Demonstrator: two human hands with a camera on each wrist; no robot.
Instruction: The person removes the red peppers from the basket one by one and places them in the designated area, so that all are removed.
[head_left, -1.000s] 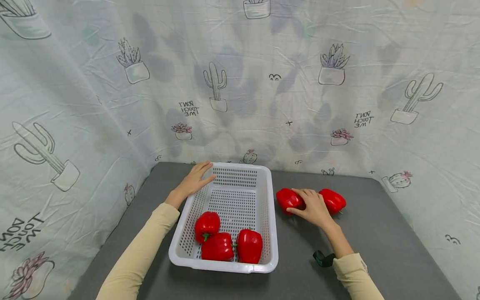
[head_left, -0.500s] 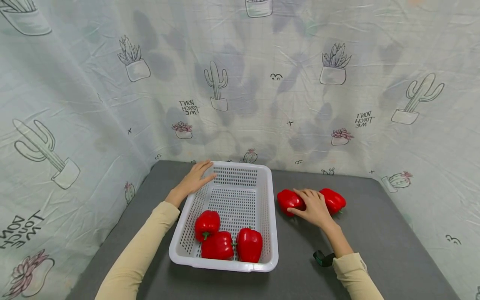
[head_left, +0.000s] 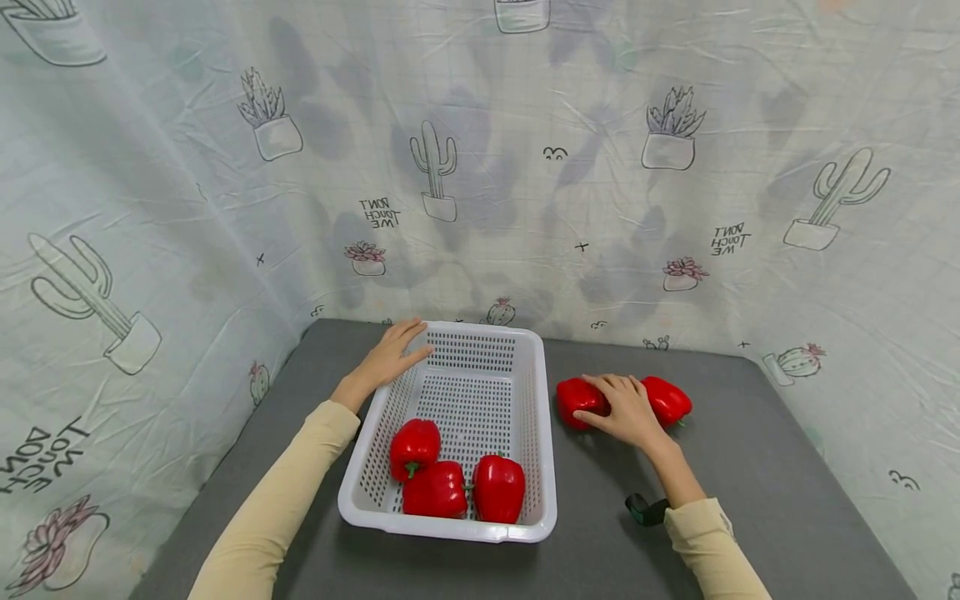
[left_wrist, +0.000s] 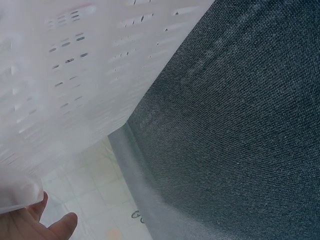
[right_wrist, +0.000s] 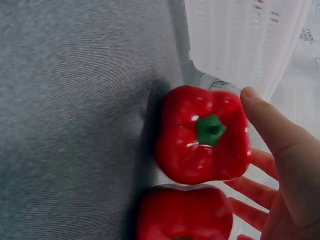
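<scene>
Head view: against the frames a second back we find almost nothing moved; the right hand (head_left: 626,410) still lies over the left pepper (head_left: 579,398), fingers curving round it, the second pepper (head_left: 666,400) touching. The left hand (head_left: 392,357) stays flat on the white basket (head_left: 539,433) rim, three peppers (head_left: 453,479) inside. Grey mat (head_left: 750,475), cactus-print cloth (head_left: 150,208) around. Left wrist view: basket wall, fingertips (left_wrist: 60,226) under the rim. Right wrist view: thumb and fingers cupping the pepper, not clamped tight.
</scene>
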